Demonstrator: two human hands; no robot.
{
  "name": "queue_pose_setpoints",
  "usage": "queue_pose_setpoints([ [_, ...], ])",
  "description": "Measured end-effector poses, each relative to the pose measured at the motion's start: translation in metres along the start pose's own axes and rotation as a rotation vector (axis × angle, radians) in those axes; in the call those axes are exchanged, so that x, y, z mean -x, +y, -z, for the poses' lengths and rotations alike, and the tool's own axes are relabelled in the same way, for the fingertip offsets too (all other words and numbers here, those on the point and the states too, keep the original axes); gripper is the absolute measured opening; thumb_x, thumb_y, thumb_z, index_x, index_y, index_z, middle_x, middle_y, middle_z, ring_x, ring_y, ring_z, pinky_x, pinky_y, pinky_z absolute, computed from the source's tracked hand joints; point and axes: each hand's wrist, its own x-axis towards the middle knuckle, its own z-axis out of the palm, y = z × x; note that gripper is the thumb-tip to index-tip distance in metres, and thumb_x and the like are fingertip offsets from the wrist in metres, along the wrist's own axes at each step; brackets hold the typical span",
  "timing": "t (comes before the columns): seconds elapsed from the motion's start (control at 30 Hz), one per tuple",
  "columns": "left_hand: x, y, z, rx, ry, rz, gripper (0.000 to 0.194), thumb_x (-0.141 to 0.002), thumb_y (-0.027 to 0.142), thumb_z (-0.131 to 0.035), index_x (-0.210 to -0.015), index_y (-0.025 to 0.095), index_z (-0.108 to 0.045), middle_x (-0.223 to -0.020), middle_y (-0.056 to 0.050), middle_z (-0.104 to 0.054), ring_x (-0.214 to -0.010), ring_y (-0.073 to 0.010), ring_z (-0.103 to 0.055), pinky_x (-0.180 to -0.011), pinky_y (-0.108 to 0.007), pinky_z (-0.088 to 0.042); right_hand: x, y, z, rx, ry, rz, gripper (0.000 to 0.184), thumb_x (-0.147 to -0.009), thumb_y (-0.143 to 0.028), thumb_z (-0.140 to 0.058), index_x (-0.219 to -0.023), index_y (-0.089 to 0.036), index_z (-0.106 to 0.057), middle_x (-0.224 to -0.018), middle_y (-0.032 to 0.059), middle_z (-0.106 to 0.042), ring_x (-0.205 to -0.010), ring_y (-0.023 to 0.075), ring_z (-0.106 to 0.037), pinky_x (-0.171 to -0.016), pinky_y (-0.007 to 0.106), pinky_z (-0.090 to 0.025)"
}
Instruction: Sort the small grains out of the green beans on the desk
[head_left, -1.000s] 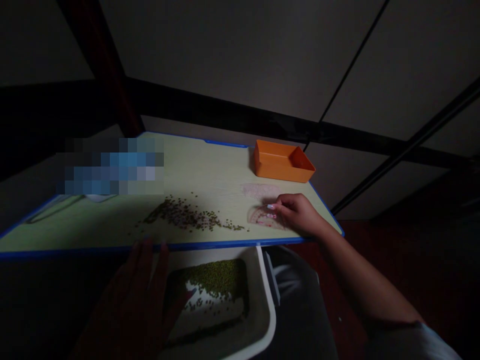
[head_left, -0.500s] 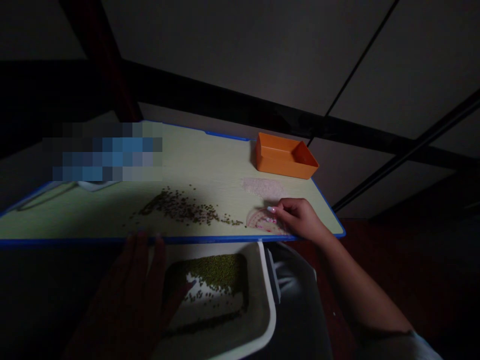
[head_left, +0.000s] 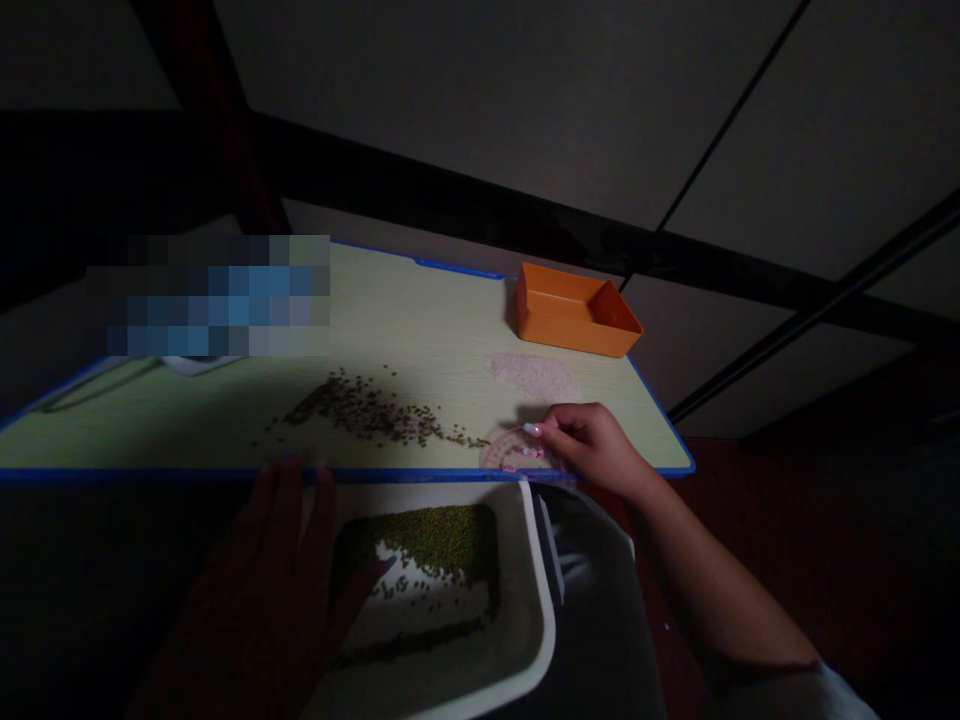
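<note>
Right hand (head_left: 592,448) pinching protractor (head_left: 501,450) at desk's (head_left: 427,330) near edge, left hand (head_left: 262,560) spread over tub (head_left: 546,600); sudden jerk could scatter beans (head_left: 367,410).

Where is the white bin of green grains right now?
In the head view, the white bin is at bottom centre, just below the table's blue edge, with the left hand over its left side.

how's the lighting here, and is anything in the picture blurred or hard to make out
Head view: dim overall, with the pale tabletop and orange box standing out; head view: left hand in deep shadow, right hand better lit; head view: clear curved piece faint; head view: coarse pixelation hides whatever is at the tabletop's left.
</note>
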Motion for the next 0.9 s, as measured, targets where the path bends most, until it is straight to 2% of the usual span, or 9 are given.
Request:
queue_pose_setpoints([
  [0.1,0.0,0.0,-0.001,-0.014,0.019,0.0,0.09,-0.093,0.065,-0.03,-0.16,0.009,-0.005,-0.171,-0.029,-0.012,-0.158,-0.0452,-0.021,-0.116,-0.064,-0.041,0.001,-0.001,0.002,-0.011,0.003,-0.001,0.047,-0.093,-0.054,-0.059,-0.06,-0.021,-0.053,-0.051,-0.0033,-0.051,-0.049,0.0102,-0.044,-0.05,0.023,-0.033],
  [0.27,-0.002,0.002,0.0,0.006,0.063,-0.008,0.085,-0.095,0.061,-0.026,-0.159,0.008,-0.009,-0.17,-0.028,-0.016,-0.158,-0.0437,-0.023,-0.115,-0.063,-0.042,0.001,0.0,0.005,0.03,0.09,-0.012,0.043,-0.092,-0.051,-0.061,-0.062,-0.022,-0.054,-0.053,-0.0024,-0.053,-0.049,0.0114,-0.045,-0.05,0.023,-0.033],
  [0.47,0.002,0.0,-0.004,0.007,0.023,0.013,0.089,-0.093,0.061,-0.035,-0.16,0.013,-0.003,-0.173,-0.024,-0.01,-0.159,-0.0412,-0.019,-0.117,-0.062,-0.041,0.001,-0.009,-0.011,0.143,0.125,0.026,0.042,-0.096,-0.049,-0.058,-0.064,-0.021,-0.057,-0.057,0.0,-0.058,-0.054,0.0127,-0.051,-0.053,0.025,-0.033],
  [0.6,0.003,-0.003,-0.006,0.023,0.01,0.022,0.091,-0.091,0.063,-0.037,-0.161,0.016,-0.002,-0.173,-0.023,-0.009,-0.159,-0.0419,-0.02,-0.117,-0.063,-0.041,0.001,-0.008,-0.02,0.197,0.164,0.001,0.039,-0.096,-0.046,-0.057,-0.066,-0.021,-0.057,-0.056,0.0006,-0.059,-0.052,0.0129,-0.05,-0.052,0.025,-0.032],
  [0.73,0.002,-0.002,-0.003,0.012,0.019,0.002,0.089,-0.092,0.061,-0.038,-0.16,0.012,-0.007,-0.173,-0.024,-0.01,-0.158,-0.0431,-0.022,-0.118,-0.062,-0.04,0.001,0.003,-0.016,0.198,0.23,-0.042,0.038,-0.095,-0.046,-0.057,-0.065,-0.022,-0.056,-0.057,0.0019,-0.061,-0.053,0.0144,-0.052,-0.051,0.025,-0.033],
  [0.9,0.001,0.0,-0.002,-0.001,0.022,0.014,0.087,-0.094,0.061,-0.032,-0.16,0.011,-0.007,-0.171,-0.026,-0.013,-0.158,-0.043,-0.021,-0.116,-0.063,-0.041,0.003,0.011,-0.003,0.158,0.299,-0.07,0.04,-0.092,-0.05,-0.058,-0.064,-0.022,-0.056,-0.055,0.0014,-0.058,-0.052,0.015,-0.05,-0.05,0.026,-0.033],
])
